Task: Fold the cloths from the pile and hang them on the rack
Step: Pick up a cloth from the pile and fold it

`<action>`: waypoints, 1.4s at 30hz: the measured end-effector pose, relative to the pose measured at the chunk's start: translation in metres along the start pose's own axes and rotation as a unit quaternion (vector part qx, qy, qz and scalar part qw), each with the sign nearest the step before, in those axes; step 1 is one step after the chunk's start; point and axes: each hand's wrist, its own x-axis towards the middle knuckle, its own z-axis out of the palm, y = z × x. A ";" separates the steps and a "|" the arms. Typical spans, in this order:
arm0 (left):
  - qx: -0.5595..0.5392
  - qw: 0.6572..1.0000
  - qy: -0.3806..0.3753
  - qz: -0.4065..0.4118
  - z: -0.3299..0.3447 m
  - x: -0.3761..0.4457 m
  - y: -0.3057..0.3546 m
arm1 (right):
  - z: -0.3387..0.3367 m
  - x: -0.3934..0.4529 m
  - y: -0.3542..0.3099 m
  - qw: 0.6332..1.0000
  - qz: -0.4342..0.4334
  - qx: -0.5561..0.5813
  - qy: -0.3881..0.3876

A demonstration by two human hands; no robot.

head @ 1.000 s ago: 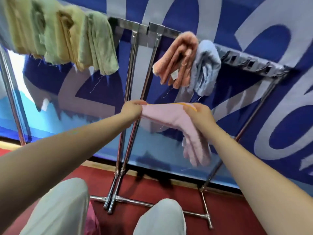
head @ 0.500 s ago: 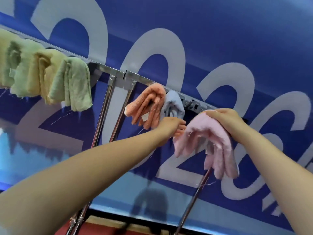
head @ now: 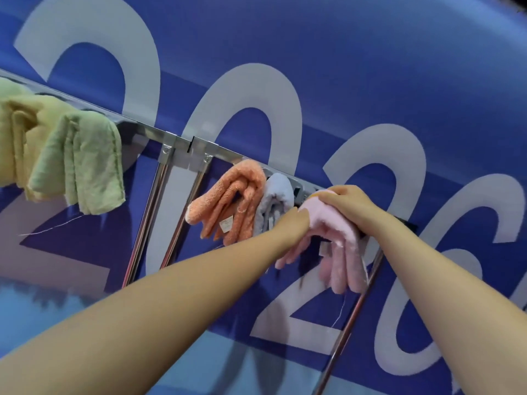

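Observation:
A folded pink cloth [head: 340, 252] hangs over the metal rack bar [head: 142, 129], its ends dangling down. My right hand [head: 352, 205] lies over the top of the cloth at the bar, fingers curled round it. My left hand [head: 295, 223] grips the cloth's left edge, with its fingertips hidden behind the fabric. Just left of it on the same bar hang a grey-blue cloth [head: 275, 201] and an orange cloth [head: 228, 203]. The pile is out of view.
Further left on the bar hang a green cloth [head: 82, 169] and a yellow cloth [head: 17, 143]. Two slanted rack legs [head: 154, 218] drop from the bar's joint; another leg [head: 350, 317] runs down under the pink cloth. A blue banner wall [head: 370, 81] stands right behind.
Both hands lifted the pink cloth from waist height up to the bar and laid it over, right of the grey-blue cloth. The view tilted upward, so the floor and my knees left the frame.

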 end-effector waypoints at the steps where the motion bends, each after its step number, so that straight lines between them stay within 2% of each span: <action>1: 0.001 1.000 0.015 0.001 -0.002 0.003 -0.004 | 0.003 0.008 -0.001 1.000 -0.003 0.000 -0.005; 6: -0.025 0.995 0.086 0.036 -0.003 0.001 -0.022 | 0.016 0.042 -0.008 0.999 -0.009 0.040 -0.012; 10: -0.081 0.990 0.105 0.051 0.008 0.002 -0.019 | 0.018 0.067 -0.006 0.999 -0.017 0.038 -0.002; 14: -0.096 0.985 0.131 0.050 0.020 0.013 -0.016 | 0.021 0.076 0.009 0.998 0.019 0.062 0.001; 17: -0.093 0.982 0.146 0.075 0.027 0.019 -0.020 | 0.027 0.076 0.019 0.992 0.040 0.119 0.029; 19: -0.101 0.979 0.155 0.091 0.030 0.024 -0.025 | 0.030 0.076 0.021 0.991 0.034 0.118 0.057; 24: -0.117 0.983 0.123 0.063 0.027 0.028 -0.024 | 0.031 0.075 0.022 0.992 0.016 0.057 0.107; 27: -0.166 0.976 0.120 0.068 0.025 0.024 -0.018 | 0.036 0.065 0.025 0.991 0.010 0.055 0.126; 32: -0.229 0.961 0.126 0.086 0.031 0.026 -0.013 | 0.050 0.037 0.037 0.979 0.011 0.161 0.120; 36: -0.264 0.951 0.129 0.094 0.024 0.031 -0.008 | 0.062 0.029 0.041 0.964 0.055 0.238 0.103; 39: -0.256 0.954 0.114 0.107 0.019 0.031 -0.005 | 0.061 0.026 0.043 0.962 0.036 0.248 0.108; 42: -0.201 0.966 0.098 0.129 0.015 0.031 -0.007 | 0.058 0.025 0.043 0.953 -0.007 0.261 0.152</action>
